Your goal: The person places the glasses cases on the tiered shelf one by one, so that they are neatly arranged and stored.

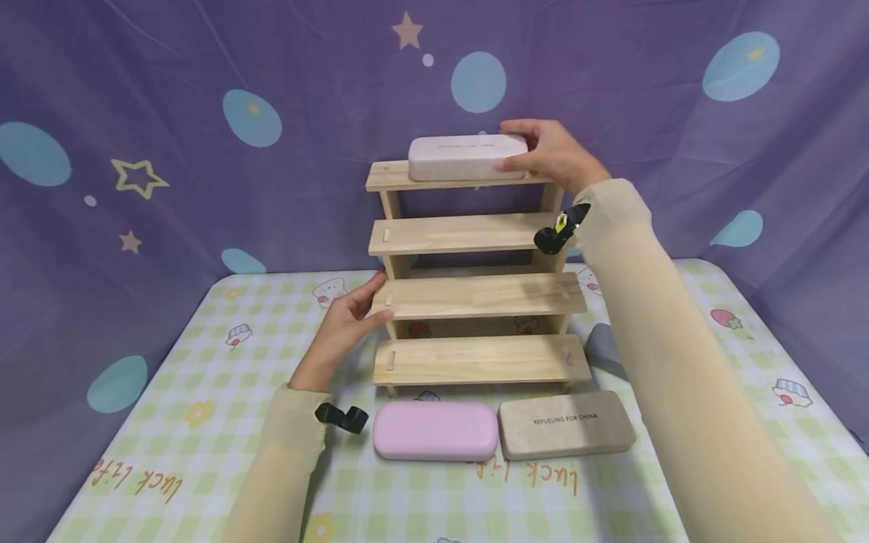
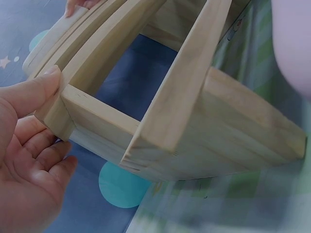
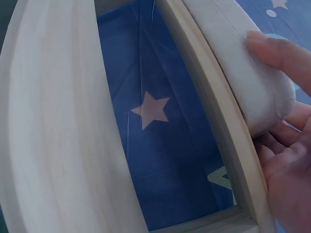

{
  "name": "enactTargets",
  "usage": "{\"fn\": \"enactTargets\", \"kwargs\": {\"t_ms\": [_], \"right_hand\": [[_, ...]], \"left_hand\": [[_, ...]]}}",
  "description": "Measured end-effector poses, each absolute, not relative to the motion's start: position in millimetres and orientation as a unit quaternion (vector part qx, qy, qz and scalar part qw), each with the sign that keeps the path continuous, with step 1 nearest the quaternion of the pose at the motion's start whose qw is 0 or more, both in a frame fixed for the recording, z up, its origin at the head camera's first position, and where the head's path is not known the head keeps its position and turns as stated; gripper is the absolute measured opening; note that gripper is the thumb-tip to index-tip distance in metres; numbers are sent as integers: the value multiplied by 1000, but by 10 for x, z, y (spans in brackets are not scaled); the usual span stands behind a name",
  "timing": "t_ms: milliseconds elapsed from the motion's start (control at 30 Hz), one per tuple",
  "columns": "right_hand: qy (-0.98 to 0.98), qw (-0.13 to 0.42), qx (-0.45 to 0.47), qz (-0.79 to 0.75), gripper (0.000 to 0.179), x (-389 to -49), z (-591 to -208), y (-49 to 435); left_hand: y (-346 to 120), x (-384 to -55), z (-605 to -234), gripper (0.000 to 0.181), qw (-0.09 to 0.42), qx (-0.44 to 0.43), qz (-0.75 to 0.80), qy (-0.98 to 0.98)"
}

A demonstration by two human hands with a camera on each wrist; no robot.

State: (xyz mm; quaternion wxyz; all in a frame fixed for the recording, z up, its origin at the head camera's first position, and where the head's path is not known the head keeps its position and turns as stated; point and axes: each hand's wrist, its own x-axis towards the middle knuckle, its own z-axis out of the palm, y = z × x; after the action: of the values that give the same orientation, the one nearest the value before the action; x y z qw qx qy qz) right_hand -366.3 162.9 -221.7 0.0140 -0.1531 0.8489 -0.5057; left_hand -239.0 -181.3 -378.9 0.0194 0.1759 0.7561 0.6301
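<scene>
A stepped wooden display rack stands in the middle of the table against the curtain. On its top board lies a whitish glasses case with small lettering. My right hand grips the right end of that case, thumb at the front and fingers behind. In the right wrist view the case sits along the top board. Lower down, my left hand holds the left side of the rack. The left wrist view has its thumb on a board's end and the other fingers curled beneath.
In front of the rack lie a pink glasses case and, to its right, a beige case lettered "REFUELING FOR CHINA". A grey object sits by the rack's right side, partly behind my right sleeve. A purple curtain hangs behind.
</scene>
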Motion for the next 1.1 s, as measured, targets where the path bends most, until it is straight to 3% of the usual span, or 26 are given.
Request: {"fn": "enactTargets", "kwargs": {"t_ms": [233, 433, 667, 1100], "right_hand": [[817, 6, -167, -551, 76, -3604, -2231, 1743], [789, -32, -194, -583, 74, -3436, -2314, 1915], [707, -78, -225, -666, 64, -3092, -2561, 2168], [693, -52, -302, -653, 57, -2257, -3180, 2836]], "left_hand": [[-1801, -2401, -3799, 64, 20, 181, 632, 753], [-1807, -2407, -3811, 64, 20, 184, 630, 754], [-1837, -2415, -3825, 64, 16, 183, 628, 757], [-1824, -2418, -3834, 64, 19, 181, 628, 756]]}}
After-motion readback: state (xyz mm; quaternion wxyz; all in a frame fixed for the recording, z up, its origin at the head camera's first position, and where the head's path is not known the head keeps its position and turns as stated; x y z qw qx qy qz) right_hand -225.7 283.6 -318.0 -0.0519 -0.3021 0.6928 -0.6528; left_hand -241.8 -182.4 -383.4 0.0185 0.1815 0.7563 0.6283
